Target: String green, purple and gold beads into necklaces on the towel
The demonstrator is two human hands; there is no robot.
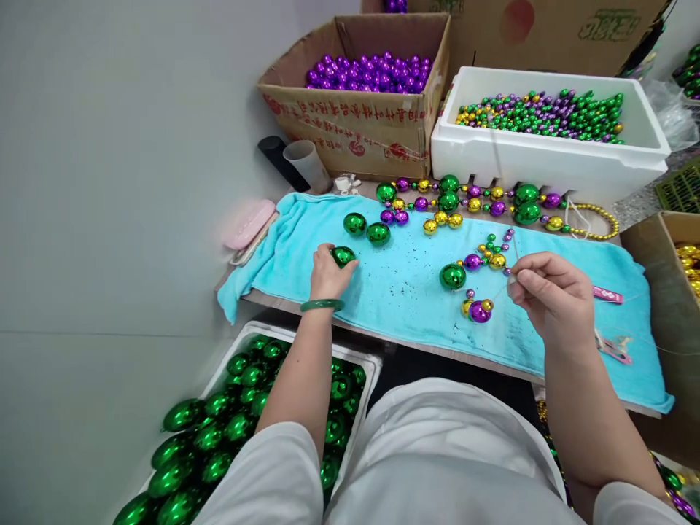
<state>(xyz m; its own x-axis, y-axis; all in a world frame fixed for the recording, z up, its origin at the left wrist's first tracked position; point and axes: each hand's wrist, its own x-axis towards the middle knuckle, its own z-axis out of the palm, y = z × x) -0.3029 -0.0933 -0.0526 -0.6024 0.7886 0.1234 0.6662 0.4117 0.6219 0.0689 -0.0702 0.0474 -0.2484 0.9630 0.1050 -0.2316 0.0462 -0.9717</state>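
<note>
My left hand (328, 275), with a green bangle on its wrist, has its fingers round a large shiny green bead (344, 255) on the towel. Just beyond it lie two more loose green beads (366, 230). My right hand (555, 295) is closed in a pinch on a thin thread (500, 293); its fingertips partly hide the grip. Beside those fingertips are a strung green bead (453, 276), purple and gold beads (480, 310), and several small beads (489, 251). Small clusters of purple beads (394, 217) and gold beads (442, 220) rest farther back.
A turquoise towel (405, 284) covers the narrow table. Finished-looking bead strands (475, 200) lie along its back edge. Behind stand a cardboard box (350, 124) of purple beads and a white foam box (547, 164) of mixed beads. Pink-handled snippers (615, 350) lie at right; green beads (240, 430) fill a crate below.
</note>
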